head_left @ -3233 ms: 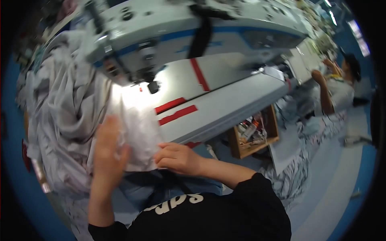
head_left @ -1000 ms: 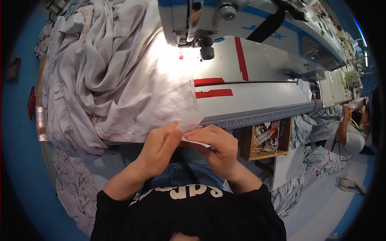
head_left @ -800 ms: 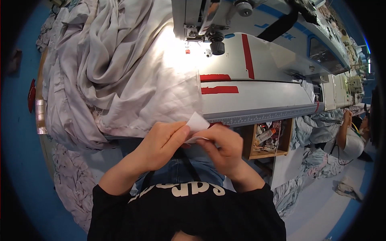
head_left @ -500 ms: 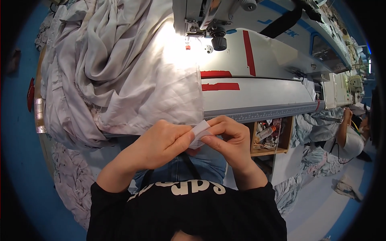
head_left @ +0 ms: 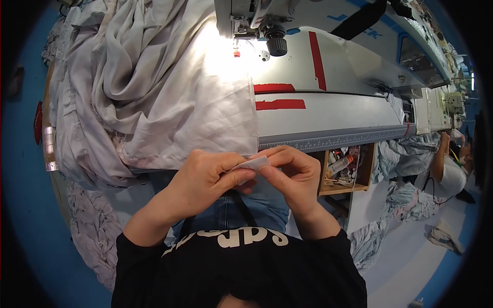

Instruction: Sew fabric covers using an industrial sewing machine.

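Between my two hands is a small white label (head_left: 252,164), pinched at both ends in front of the table edge, above my lap. My left hand (head_left: 208,176) grips its left end between thumb and bent fingers. My right hand (head_left: 291,169) pinches the right end with thumb and forefinger. Just beyond them, a large pale grey-pink cloth (head_left: 179,123) lies spread and bunched over the table, its right edge running up toward the needle area of a sewing machine (head_left: 275,41). A bright lamp lights the cloth there.
A grey ruler strip (head_left: 334,137) runs along the table's front edge. Below it, a wooden drawer (head_left: 334,188) holds bottles and small items. Heaps of cloth (head_left: 92,226) lie at lower left and on the right, where another person (head_left: 449,169) sits.
The label has tipped from a steep slant to a flatter one, and less of its face shows. My left fingers have shifted around it. The view has moved slightly.
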`<state>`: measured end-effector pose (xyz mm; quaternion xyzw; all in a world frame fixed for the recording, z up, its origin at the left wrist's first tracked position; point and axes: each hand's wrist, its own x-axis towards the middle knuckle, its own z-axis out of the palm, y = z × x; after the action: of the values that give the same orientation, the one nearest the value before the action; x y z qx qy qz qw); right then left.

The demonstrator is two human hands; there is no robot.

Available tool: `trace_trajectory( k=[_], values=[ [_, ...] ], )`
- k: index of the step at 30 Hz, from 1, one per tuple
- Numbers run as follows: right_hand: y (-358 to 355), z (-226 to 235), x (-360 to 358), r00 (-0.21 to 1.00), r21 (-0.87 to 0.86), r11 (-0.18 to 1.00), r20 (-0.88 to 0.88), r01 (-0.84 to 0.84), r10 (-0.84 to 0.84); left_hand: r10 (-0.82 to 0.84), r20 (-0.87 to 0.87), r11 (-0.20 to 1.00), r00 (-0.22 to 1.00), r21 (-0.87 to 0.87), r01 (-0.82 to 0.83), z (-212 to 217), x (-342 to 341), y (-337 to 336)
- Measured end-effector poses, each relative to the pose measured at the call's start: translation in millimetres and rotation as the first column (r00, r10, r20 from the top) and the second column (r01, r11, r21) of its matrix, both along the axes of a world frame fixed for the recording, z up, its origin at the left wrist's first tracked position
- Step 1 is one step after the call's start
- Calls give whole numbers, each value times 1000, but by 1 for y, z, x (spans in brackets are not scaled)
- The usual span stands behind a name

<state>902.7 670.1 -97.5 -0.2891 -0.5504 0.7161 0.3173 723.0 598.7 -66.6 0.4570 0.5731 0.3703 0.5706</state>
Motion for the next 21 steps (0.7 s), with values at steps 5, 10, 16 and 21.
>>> trace_trajectory(
  k=[5, 10, 16, 21],
  values=[
    [1, -1, -1, 999, 7, 999, -13, 31, -31, 67, 40, 997, 997, -28, -66, 0, 1, 0],
    [2, -2, -3, 999, 26, 999, -29, 40, -39, 86, 110, 995, 990, -49, -82, -2, 0, -2],
    [0, -1, -5, 998, -30, 998, -35, 57, -58, 91, 108, 995, 990, -47, -86, 0, 0, 0],
    [0, -4, -8, 992, -81, 992, -71, 95, -101, 135, 137, 990, 981, -52, -129, -2, 0, 0]
  ],
)
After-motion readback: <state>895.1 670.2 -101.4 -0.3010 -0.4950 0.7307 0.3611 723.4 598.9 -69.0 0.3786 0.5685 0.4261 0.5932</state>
